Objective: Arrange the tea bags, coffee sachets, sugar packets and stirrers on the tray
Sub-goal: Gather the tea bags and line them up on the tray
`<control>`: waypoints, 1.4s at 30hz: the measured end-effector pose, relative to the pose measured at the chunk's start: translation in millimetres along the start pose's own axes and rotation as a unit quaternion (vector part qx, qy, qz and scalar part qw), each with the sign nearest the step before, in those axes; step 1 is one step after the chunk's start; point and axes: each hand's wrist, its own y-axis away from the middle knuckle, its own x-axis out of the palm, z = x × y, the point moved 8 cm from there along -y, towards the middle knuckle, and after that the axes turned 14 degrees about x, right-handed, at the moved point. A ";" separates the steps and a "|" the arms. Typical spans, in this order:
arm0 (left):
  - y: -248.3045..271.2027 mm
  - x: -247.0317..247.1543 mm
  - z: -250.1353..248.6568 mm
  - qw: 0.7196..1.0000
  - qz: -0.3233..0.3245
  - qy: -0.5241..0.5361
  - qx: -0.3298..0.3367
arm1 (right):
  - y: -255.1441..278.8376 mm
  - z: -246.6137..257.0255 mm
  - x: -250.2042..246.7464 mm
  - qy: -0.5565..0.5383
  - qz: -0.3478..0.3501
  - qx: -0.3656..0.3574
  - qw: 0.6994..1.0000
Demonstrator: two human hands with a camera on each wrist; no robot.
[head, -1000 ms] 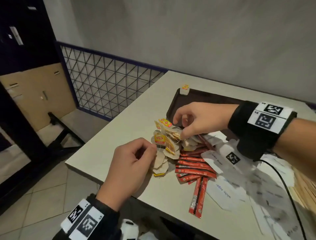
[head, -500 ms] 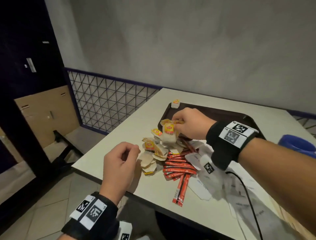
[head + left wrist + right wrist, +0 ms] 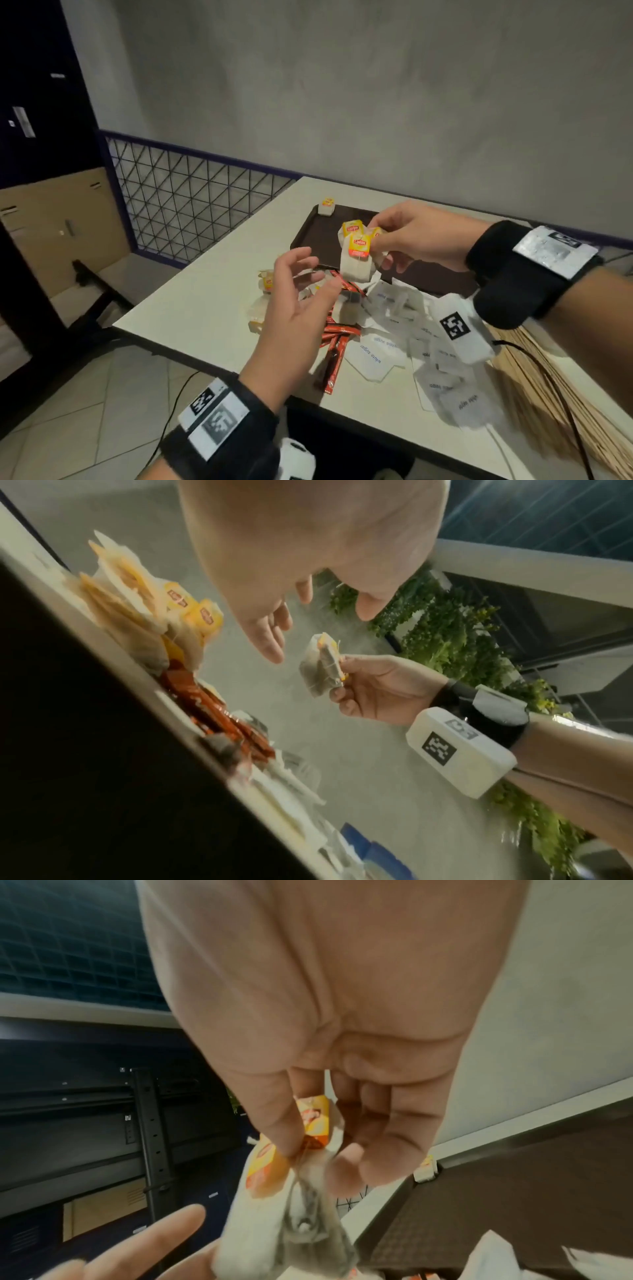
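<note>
Several tea bags point(image 3: 356, 260) pinched by their yellow tags between thumb and fingers of the right hand point(image 3: 416, 236), raised in the air above the near edge of the dark brown tray point(image 3: 310, 236). Right grip pressed tight on that small bunch, paper pouches hanging down from it. Left hand point(image 3: 298, 308) lifted just beside and below the bunch, palm turned up, fingers spread and relaxed, grip holding nothing and not touching the bags. One lone tea bag point(image 3: 326, 206) resting at the far left corner of the tray. More tea bags point(image 3: 265, 282) loose on the pale surface point(image 3: 191, 315) near the left hand, partly hidden by it. Red coffee sachets point(image 3: 337, 337) heaped on the surface under and behind the left hand, one hanging over the near edge. White sugar packets point(image 3: 373, 356) scattered to the right of the sachets, some blurred. Wooden stirrers point(image 3: 534, 387) fanned out at the right end of the surface, below the right wrist.
</note>
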 end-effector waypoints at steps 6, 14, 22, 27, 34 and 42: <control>5.8 12.2 20.2 0.994 0.013 0.063 -0.092 | 15.8 -7.4 22.5 -0.011 0.081 0.008 0.997; 23.6 26.0 35.4 0.951 0.091 0.175 -0.240 | 18.6 -0.9 56.5 -0.024 0.127 -0.004 0.992; 31.6 2.3 41.9 0.946 0.097 0.176 -0.255 | 5.8 -3.7 65.6 -0.052 0.055 -0.007 0.997; 30.8 -0.7 44.0 0.950 0.074 0.172 -0.251 | 5.0 -4.8 66.0 -0.031 0.031 -0.009 0.999; 33.0 -0.2 43.8 0.946 0.081 0.173 -0.263 | 10.7 -6.7 66.1 -0.035 0.024 -0.001 0.999; 35.6 -2.9 47.3 0.950 0.084 0.147 -0.264 | 18.3 -11.1 62.0 -0.078 0.034 0.017 0.996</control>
